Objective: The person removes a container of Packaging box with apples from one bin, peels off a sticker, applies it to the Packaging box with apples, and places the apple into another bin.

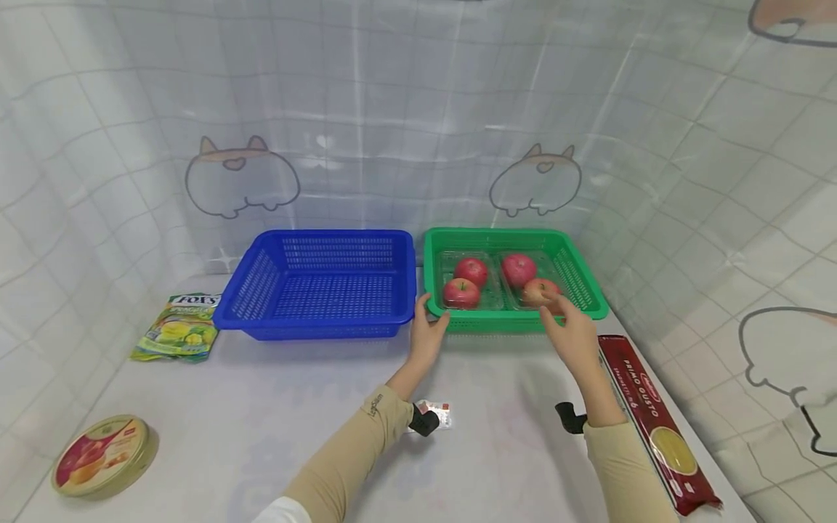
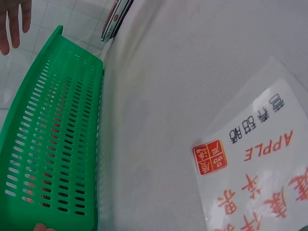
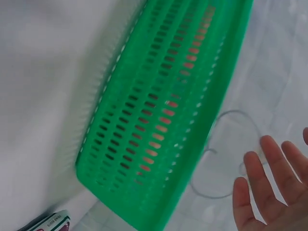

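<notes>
The green basket [image 1: 497,320] holds clear plastic boxes with several red apples [image 1: 461,293]. My left hand [image 1: 427,338] is at its front left corner, fingers spread, between it and the blue basket [image 1: 314,333]. In the left wrist view a fingertip [image 2: 42,227] shows against the green wall. Over the front right rim hovers my right hand [image 1: 572,333], its fingers loosely spread and nothing in them. The right wrist view shows this hand [image 3: 274,192] beside the basket rim with fingers extended.
A Fox's candy bag [image 1: 179,328] lies left of the blue basket, with a round tin [image 1: 101,457] nearer the front. A red spaghetti pack [image 1: 657,421] lies along the right side. Beneath my left wrist is a small printed apple label [image 1: 442,415]. A tiled-pattern curtain [image 1: 392,109] stands behind.
</notes>
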A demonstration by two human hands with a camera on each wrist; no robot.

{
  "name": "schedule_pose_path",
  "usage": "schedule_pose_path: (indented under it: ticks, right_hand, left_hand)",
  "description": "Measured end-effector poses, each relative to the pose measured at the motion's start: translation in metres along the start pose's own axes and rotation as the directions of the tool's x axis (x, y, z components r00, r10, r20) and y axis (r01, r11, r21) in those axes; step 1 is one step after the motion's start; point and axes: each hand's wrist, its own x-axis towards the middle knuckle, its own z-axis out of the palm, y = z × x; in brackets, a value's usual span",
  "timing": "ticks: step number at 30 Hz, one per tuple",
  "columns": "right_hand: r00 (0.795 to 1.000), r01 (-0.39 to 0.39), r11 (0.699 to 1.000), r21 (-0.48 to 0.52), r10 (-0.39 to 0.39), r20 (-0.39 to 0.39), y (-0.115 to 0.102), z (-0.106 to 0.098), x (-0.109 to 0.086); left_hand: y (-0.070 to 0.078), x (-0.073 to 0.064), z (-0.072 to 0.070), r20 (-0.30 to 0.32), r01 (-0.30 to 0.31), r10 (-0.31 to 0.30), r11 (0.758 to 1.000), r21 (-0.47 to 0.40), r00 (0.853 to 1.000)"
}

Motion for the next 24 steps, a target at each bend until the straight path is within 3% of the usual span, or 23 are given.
schedule_pose_path:
  ticks: [5,13,18,24]
  right_hand:
    - [1.000,-0.012,1.000,0.010,0.012,-0.027,0.011,0.005,0.023]
    - [0.993,-0.111,0.994,-0.025,0.112,0.037,0.030,0.012,0.057]
    - [0.963,-0.247,0.965,-0.094,0.255,0.087,0.041,0.014,0.075]
    - [0.905,-0.368,0.921,-0.131,0.387,0.176,0.050,0.015,0.086]
  left_hand:
    - [0.000,-0.001,0.000,0.004,0.018,-0.018,1.000,0.004,1.000]
    - [0.000,0.000,-0.002,0.004,0.022,-0.022,1.000,-0.003,1.000]
    - [0.001,-0.001,-0.003,0.012,0.017,-0.017,1.000,-0.005,1.000]
    - [0.000,-0.003,-0.003,0.019,0.015,-0.015,1.000,-0.011,1.000]
